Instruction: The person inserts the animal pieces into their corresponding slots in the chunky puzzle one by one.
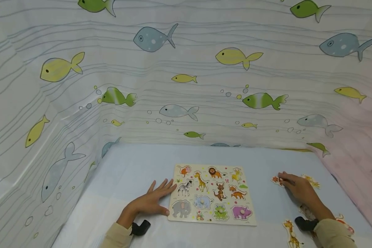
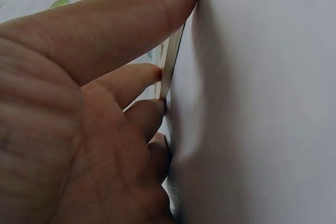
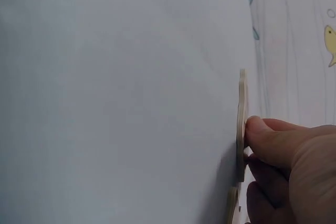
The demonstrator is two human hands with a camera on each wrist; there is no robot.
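Note:
A wooden animal puzzle board [image 1: 215,220] lies flat on the table. My left hand [image 1: 152,200] is at its left edge, fingers spread and thumb by the lower corner; in the left wrist view the fingertips meet the board's edge [image 2: 169,69]. Knobs show on the blue-grey animal [image 1: 202,202], the frog [image 1: 220,207] and the purple hippo [image 1: 241,212] in the board. To the right of the board, my right hand [image 1: 300,191] pinches a small orange animal puzzle piece [image 1: 276,180] between thumb and fingers. Side-on, that thin wooden piece [image 3: 241,98] throws a shadow.
Around my right forearm lie a yellow piece [image 1: 311,181], a grey piece [image 1: 307,210], a giraffe piece [image 1: 292,234] and a red-and-white piece [image 1: 344,224], partly covered. Fish-printed cloth [image 1: 204,93] rises behind and beside the pale table [image 1: 136,155].

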